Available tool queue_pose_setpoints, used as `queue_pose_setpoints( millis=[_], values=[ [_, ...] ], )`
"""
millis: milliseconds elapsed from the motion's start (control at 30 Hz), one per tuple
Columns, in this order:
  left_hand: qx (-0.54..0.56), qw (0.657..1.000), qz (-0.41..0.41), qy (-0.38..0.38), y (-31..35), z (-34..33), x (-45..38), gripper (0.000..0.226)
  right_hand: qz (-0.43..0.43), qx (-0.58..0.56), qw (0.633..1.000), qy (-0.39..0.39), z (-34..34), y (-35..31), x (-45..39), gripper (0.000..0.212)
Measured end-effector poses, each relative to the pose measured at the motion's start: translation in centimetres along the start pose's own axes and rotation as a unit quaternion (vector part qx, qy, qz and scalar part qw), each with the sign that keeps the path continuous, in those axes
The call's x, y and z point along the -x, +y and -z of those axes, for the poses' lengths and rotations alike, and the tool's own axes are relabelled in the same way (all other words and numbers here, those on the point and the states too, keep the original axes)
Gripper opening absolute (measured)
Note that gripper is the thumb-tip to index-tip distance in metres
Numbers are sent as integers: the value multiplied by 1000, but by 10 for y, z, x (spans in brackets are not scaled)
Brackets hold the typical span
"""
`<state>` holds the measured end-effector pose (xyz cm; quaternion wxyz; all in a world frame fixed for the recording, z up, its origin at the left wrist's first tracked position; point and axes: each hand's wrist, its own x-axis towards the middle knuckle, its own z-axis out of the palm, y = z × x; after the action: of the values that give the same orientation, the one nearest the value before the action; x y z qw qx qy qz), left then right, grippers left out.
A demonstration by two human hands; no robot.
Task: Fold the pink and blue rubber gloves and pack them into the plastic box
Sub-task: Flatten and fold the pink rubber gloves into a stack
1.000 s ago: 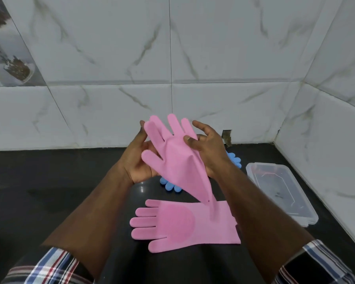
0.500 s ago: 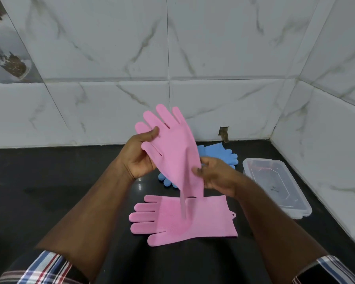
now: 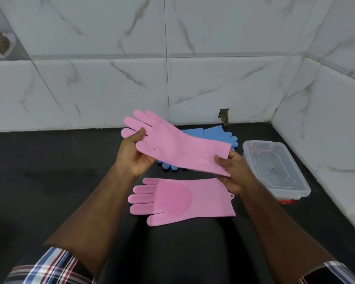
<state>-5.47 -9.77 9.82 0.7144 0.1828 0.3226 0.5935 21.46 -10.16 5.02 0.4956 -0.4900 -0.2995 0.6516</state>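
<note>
I hold one pink glove [image 3: 178, 145] stretched flat in the air above the counter. My left hand [image 3: 132, 154] pinches its finger end, and my right hand [image 3: 233, 173] grips its cuff. A second pink glove [image 3: 182, 200] lies flat on the black counter just below, palm pad up, fingers pointing left. The blue gloves [image 3: 217, 134] lie behind, mostly hidden by the held glove. The clear plastic box [image 3: 275, 167] stands to the right with its lid on.
The black counter [image 3: 49, 181] runs to white marble-tiled walls at the back and on the right, which meet in a corner behind the box. A red piece [image 3: 287, 201] shows under the box's near end.
The held glove has gone from hanging upright to lying stretched out level. My right hand slid down to its cuff and pulled it rightward.
</note>
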Motion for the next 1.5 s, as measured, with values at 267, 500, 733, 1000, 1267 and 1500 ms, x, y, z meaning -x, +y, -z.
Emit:
queue_pose_setpoints(
  millis=[267, 500, 733, 1000, 1267, 1500],
  values=[
    [-77, 994, 9, 82, -10, 43, 15, 24, 22, 146, 988, 50, 15, 12, 4, 14],
    [-87, 982, 55, 158, -47, 75, 40, 20, 18, 300, 948, 105, 35, 36, 6, 26],
    [-93, 979, 78, 165, -69, 91, 61, 32, 48, 381, 914, 131, 40, 53, 20, 30],
    [-142, 966, 87, 196, -74, 98, 67, 31, 37, 407, 901, 144, 42, 62, 24, 33],
    [-189, 953, 74, 227, -69, 98, 70, 22, 31, 437, 887, 149, 41, 62, 25, 37],
    [-308, 905, 7, 293, -65, 111, 65, 22, 22, 430, 889, 157, 41, 65, 24, 37]
  ],
)
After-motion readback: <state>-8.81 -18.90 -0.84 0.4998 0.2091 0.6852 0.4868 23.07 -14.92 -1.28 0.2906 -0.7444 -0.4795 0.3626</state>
